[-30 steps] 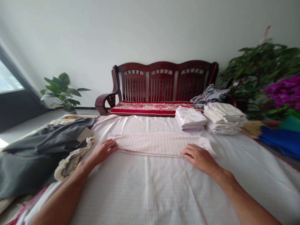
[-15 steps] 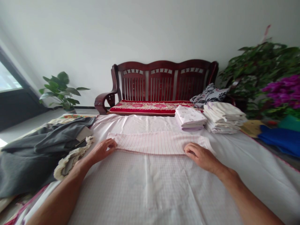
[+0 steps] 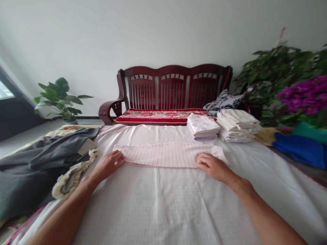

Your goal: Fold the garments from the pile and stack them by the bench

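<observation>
A pink-and-white striped cloth, folded into a long flat strip, lies crosswise on a pale sheet. At its left end, my left hand is closed with curled fingers pinching the near corner. My right hand is closed too, its thumb and fingers gripping the near edge toward the right end. Part of the strip's right end shows beyond my right hand. The fingertips of both hands are partly hidden.
Behind the cloth stand a small printed folded stack and a taller white stack. Grey fabric and a frilled cream piece lie left. Blue cloth is at right. A red-brown wooden bench backs the scene.
The view has turned slightly right, so everything sits a little further left. Both hands keep their hold on the striped cloth, which looks unchanged.
</observation>
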The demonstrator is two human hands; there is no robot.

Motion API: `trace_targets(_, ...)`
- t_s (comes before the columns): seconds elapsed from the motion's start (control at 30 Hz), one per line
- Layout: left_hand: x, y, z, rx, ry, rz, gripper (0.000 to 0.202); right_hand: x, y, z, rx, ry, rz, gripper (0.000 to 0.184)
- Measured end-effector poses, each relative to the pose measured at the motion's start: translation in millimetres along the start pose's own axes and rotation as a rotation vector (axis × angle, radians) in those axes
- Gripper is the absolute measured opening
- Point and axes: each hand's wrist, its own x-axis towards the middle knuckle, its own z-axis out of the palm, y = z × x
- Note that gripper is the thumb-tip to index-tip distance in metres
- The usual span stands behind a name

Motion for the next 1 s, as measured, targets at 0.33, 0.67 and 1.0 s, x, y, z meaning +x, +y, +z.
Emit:
trace_targets(0.33, 10, 34, 4.9, -0.049, 0.129, 0.145, 0.045, -31, 61, -48, 0.102, 0.061, 0.382, 0.024)
trace_targets(0.67, 18, 37, 37.4, 0.063, -0.01, 0.222, 0.055, -36, 74, -42, -0.09, -0.018, 0.262, 0.024)
trace_targets(1.0, 17, 36, 37.1, 0.156, -0.053, 0.219, 0.058, -42, 78, -52, -0.006, -0.03, 0.238, 0.02)
